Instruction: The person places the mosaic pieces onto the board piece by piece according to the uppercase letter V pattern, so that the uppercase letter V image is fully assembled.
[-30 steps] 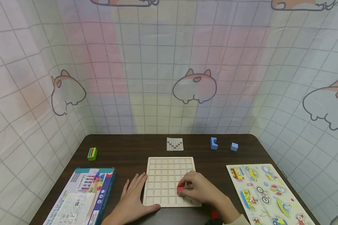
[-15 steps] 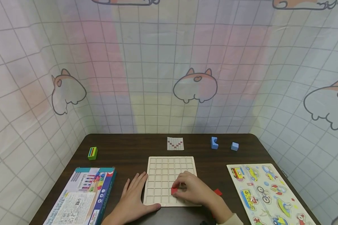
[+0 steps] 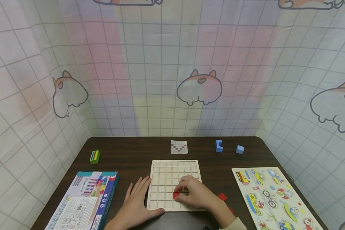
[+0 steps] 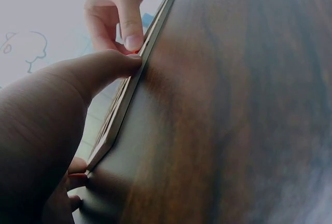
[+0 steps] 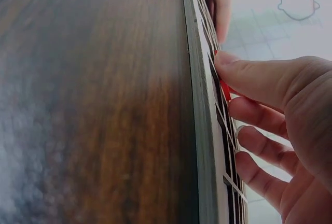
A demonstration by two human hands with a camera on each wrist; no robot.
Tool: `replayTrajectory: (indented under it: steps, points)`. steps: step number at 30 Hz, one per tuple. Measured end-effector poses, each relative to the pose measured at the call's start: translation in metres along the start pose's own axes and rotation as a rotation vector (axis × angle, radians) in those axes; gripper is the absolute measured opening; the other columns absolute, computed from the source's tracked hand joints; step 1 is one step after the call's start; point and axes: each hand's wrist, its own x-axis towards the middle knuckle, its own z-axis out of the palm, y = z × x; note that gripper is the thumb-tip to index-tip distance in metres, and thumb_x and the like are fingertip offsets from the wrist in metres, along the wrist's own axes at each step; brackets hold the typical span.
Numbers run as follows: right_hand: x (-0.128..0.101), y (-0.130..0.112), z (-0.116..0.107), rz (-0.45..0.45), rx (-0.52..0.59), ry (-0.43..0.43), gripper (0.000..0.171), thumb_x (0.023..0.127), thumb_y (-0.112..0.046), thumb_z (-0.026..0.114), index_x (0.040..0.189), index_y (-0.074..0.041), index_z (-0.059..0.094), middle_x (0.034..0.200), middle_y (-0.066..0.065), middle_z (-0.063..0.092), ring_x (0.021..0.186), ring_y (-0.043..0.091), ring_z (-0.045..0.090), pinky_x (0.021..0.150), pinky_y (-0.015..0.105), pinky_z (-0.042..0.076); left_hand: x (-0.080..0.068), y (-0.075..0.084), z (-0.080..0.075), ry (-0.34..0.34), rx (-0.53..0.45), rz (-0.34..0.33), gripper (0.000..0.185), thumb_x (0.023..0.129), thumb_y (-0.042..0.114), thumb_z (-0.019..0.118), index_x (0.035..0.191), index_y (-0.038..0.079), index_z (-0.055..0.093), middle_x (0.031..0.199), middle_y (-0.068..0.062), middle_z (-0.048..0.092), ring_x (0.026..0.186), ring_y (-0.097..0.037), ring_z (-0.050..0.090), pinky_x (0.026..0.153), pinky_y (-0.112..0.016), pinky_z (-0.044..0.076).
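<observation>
Near the table's middle lies a light wooden grid board [image 3: 161,179] with square cells. My right hand [image 3: 194,193] pinches a small red square tile [image 3: 175,195] between thumb and fingers, right at the cells in the lower part of the board. In the right wrist view the red tile [image 5: 225,89] shows at the thumb tip, tilted against the grid. My left hand [image 3: 136,199] lies with spread fingers along the board's left edge. Its thumb [image 4: 119,64] reaches along the front edge and touches the board there.
Red pieces [image 3: 222,196] lie beside my right forearm. Behind the board is a pattern card [image 3: 179,147]. Blue blocks [image 3: 219,146] stand at the back right, a green block [image 3: 94,157] at the back left. A boxed set [image 3: 83,201] and a picture puzzle board [image 3: 267,195] flank the work.
My right hand has moved left across the board with the red tile. Red pieces beside the forearm have come into view. The left hand has stayed put.
</observation>
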Motion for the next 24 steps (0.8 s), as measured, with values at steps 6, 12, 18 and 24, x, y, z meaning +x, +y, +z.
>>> replayTrajectory:
  steps: [6,12,18,24]
  points:
    - [0.000,0.001,0.002,0.000,0.003,-0.003,0.013,0.095,-0.029,0.091,0.107,-0.025,0.086,0.102,-0.014,0.073,0.103,0.008,0.060,0.095,0.029,0.054,-0.002,0.000,-0.001,-0.006,-0.004,0.002,0.140,0.068,0.097,0.078,0.175,0.016,0.036,0.183,-0.007,0.034,0.173,-0.038,0.023,0.136,-0.075,0.008]
    - [-0.003,0.003,0.003,0.002,-0.004,0.009,0.019,0.094,-0.031,0.091,0.111,-0.026,0.084,0.105,-0.013,0.072,0.102,0.005,0.058,0.092,0.026,0.053,-0.002,0.000,0.000,-0.003,-0.008,0.004,0.140,0.068,0.098,0.077,0.174,0.017,0.037,0.182,-0.006,0.035,0.173,-0.038,0.023,0.136,-0.074,0.008]
    - [-0.009,0.003,-0.003,-0.008,-0.001,0.041,0.024,0.093,-0.028,0.092,0.114,-0.021,0.082,0.105,-0.008,0.073,0.100,0.010,0.061,0.091,0.028,0.054,-0.002,0.001,-0.001,-0.008,-0.016,0.000,0.139,0.069,0.097,0.078,0.174,0.017,0.037,0.183,-0.006,0.034,0.173,-0.038,0.022,0.136,-0.074,0.007]
    - [-0.018,0.004,-0.010,0.003,0.003,0.052,0.025,0.096,-0.030,0.089,0.116,-0.020,0.081,0.110,-0.007,0.075,0.102,0.013,0.065,0.093,0.031,0.058,-0.002,0.002,-0.003,-0.001,-0.016,0.000,0.139,0.068,0.096,0.079,0.174,0.016,0.038,0.182,-0.008,0.036,0.172,-0.039,0.024,0.136,-0.075,0.009]
